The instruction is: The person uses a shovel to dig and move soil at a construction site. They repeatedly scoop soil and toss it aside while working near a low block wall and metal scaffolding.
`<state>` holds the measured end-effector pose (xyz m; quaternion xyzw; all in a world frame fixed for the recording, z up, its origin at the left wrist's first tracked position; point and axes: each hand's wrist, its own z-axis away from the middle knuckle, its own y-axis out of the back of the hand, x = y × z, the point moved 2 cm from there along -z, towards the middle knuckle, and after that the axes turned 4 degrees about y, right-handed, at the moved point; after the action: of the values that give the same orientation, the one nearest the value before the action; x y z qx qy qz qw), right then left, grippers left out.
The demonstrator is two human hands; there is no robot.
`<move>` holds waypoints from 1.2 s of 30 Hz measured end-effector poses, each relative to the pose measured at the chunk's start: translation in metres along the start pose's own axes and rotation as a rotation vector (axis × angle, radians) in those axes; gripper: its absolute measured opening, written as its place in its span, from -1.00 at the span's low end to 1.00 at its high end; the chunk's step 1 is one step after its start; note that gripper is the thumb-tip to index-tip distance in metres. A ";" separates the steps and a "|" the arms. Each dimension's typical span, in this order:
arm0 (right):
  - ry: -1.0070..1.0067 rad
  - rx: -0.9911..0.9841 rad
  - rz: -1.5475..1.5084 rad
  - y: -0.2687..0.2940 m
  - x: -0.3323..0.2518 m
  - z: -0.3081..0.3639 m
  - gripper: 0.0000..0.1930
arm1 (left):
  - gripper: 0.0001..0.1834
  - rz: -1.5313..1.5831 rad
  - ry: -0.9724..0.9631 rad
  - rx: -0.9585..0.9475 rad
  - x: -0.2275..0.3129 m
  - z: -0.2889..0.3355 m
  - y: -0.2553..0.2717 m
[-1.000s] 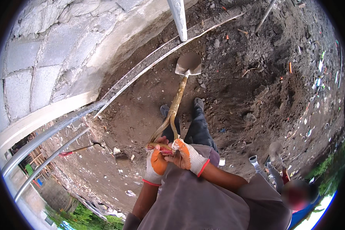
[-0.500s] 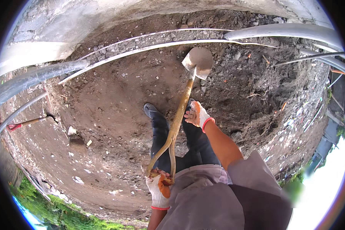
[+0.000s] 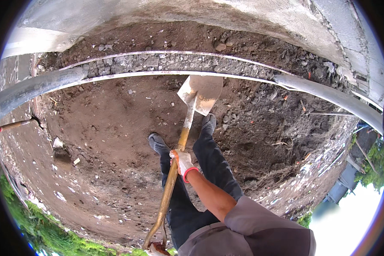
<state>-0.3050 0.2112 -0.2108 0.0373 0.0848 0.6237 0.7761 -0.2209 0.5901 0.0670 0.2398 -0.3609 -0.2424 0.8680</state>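
A shovel (image 3: pixel 173 174) with a wooden shaft runs up the middle of the view, its broad metal blade (image 3: pixel 204 91) pointing away from me and lying close to a thin pale pipe. My right hand (image 3: pixel 181 161), in a white and orange work glove, is wrapped round the shaft partway up. At the lower edge my left hand (image 3: pixel 157 249), also gloved, is closed on the split grip at the shovel's end; it is partly cut off by the frame. The blade carries a little dirt at most.
Beyond the blade, a strip of broken rubble (image 3: pixel 151 62) lies between thin pale pipes, with a thick grey pipe (image 3: pixel 328 94) at right and another (image 3: pixel 42 84) at left. A concrete wall (image 3: pixel 243 19) rises behind. A second wooden-handled tool (image 3: pixel 17 124) lies far left on the bare dirt (image 3: pixel 98 123).
My right hand, which was open beside the shaft, now grips it. The shovel has shifted left and its blade is larger in view. My left hand has moved lower, toward the frame's edge.
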 end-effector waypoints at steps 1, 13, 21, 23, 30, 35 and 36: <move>0.046 -0.033 0.011 -0.012 0.003 0.005 -0.75 | -0.65 0.162 0.197 0.097 -0.011 0.010 0.000; 0.203 -0.541 0.085 -0.123 -0.075 -0.015 -0.73 | -0.72 0.723 0.415 0.113 0.001 0.090 -0.126; 0.205 -0.449 -0.005 -0.077 -0.126 -0.024 -0.79 | -0.72 0.638 0.555 0.083 -0.016 0.078 -0.123; 0.198 -0.450 -0.034 -0.068 -0.132 -0.028 -0.79 | -0.75 0.260 0.376 0.263 -0.019 0.068 -0.121; 0.143 -0.381 -0.239 -0.003 -0.196 -0.071 -0.75 | -0.81 0.097 -0.078 0.058 0.053 0.058 -0.196; 0.249 -0.226 -0.189 0.028 -0.216 -0.096 -0.76 | -0.82 -0.013 -0.142 -0.120 0.086 0.072 -0.240; 0.240 -0.209 -0.212 0.031 -0.213 -0.099 -0.76 | -0.79 0.039 -0.122 -0.135 0.084 0.073 -0.242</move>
<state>-0.3962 0.0055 -0.2845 -0.1274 0.1151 0.5439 0.8214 -0.2826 0.3370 0.0125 0.1584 -0.4006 -0.2633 0.8632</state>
